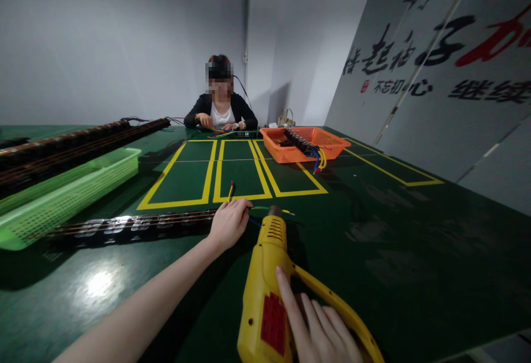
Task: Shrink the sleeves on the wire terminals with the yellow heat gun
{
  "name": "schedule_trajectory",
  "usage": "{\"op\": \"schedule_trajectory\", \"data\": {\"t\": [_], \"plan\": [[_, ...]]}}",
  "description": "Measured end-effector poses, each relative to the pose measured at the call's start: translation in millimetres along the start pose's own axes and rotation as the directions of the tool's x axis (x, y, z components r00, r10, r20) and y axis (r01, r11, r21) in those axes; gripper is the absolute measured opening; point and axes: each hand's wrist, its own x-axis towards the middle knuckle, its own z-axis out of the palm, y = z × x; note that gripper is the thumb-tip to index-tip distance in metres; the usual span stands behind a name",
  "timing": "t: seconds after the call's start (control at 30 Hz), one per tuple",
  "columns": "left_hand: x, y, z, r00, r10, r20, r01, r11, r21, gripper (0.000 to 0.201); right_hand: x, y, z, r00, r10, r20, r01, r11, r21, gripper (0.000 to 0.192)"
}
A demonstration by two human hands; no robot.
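Note:
My right hand [315, 327] grips the handle of a yellow electric screwdriver [269, 280], its index finger stretched along the body. The tool's nose points at the right end of a long black terminal strip [124, 226] lying across the dark green table [394, 241]. My left hand [229, 222] rests closed on that end of the strip, pressing it down. Thin coloured wires [274, 208] stick out past my left hand beside the tool's tip, and a yellow-and-red wire end [231, 190] rises just behind the hand.
A green plastic basket [70, 191] sits at the left with more long strips [74, 147] behind it. An orange basket [309, 143] with a strip and wires stands farther back. Yellow tape rectangles [232, 172] mark the table. A person [220, 109] works at the far end. Lettered panels [435, 64] lean at right.

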Motion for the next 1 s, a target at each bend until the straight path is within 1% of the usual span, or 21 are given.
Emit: {"op": "schedule_trajectory", "data": {"t": [0.1, 0.2, 0.33, 0.47, 0.53, 0.6, 0.67, 0.8, 0.9, 0.97, 1.0], "plan": [[-0.1, 0.6, -0.6, 1.000, -0.010, 0.006, 0.010, 1.000, -0.001, 0.021, 3.5, -14.7, 9.4, 0.997, 0.016, -0.075, -0.015, 1.000, 0.017, 0.060], [0.2, 0.8, -2.1, 0.999, -0.021, 0.026, 0.022, 1.000, -0.011, 0.022, 6.0, -25.6, 15.9, 0.995, 0.019, -0.093, -0.017, 1.000, 0.025, 0.059], [0.6, 0.6, -3.3, 0.998, -0.041, 0.050, 0.043, 0.999, -0.028, 0.024, 11.3, -27.1, 11.9, 0.991, 0.023, -0.129, -0.020, 0.999, 0.026, 0.060], [1.0, 0.7, -2.9, 0.997, -0.059, 0.050, 0.061, 0.997, -0.044, 0.025, 22.7, -18.2, -3.1, 0.990, -0.065, -0.121, 0.067, 0.998, 0.009, 0.059], [1.1, 0.7, -2.8, 0.996, -0.068, 0.048, 0.071, 0.996, -0.056, 0.025, 27.6, -12.7, -9.1, 0.988, -0.087, -0.129, 0.091, 0.996, 0.021, 0.057], [1.0, 0.4, -2.7, 0.997, -0.068, 0.044, 0.070, 0.995, -0.066, 0.025, 29.9, -6.4, -12.7, 0.986, -0.100, -0.132, 0.106, 0.994, 0.033, 0.061], [0.8, -0.3, -2.7, 0.998, -0.059, 0.034, 0.061, 0.995, -0.077, 0.024, 29.8, 1.3, -14.8, 0.986, -0.124, -0.116, 0.129, 0.991, 0.040, 0.061], [0.1, -1.7, -2.2, 0.998, -0.055, 0.021, 0.057, 0.992, -0.109, 0.023, 26.4, 18.5, -19.1, 0.987, -0.117, -0.114, 0.121, 0.992, 0.028, 0.056], [0.0, -1.9, -1.9, 0.998, -0.058, 0.017, 0.060, 0.990, -0.127, 0.021, 22.6, 30.6, -22.0, 0.988, -0.135, -0.080, 0.135, 0.991, -0.002, 0.057], [0.2, -1.7, -1.9, 0.998, -0.060, 0.011, 0.061, 0.989, -0.134, 0.021, 18.6, 37.3, -22.6, 0.987, -0.153, -0.056, 0.151, 0.988, -0.032, 0.061], [0.3, -1.6, -2.0, 0.998, -0.061, 0.007, 0.062, 0.989, -0.137, 0.021, 16.2, 40.0, -22.4, 0.985, -0.166, -0.043, 0.164, 0.985, -0.049, 0.067]]}}
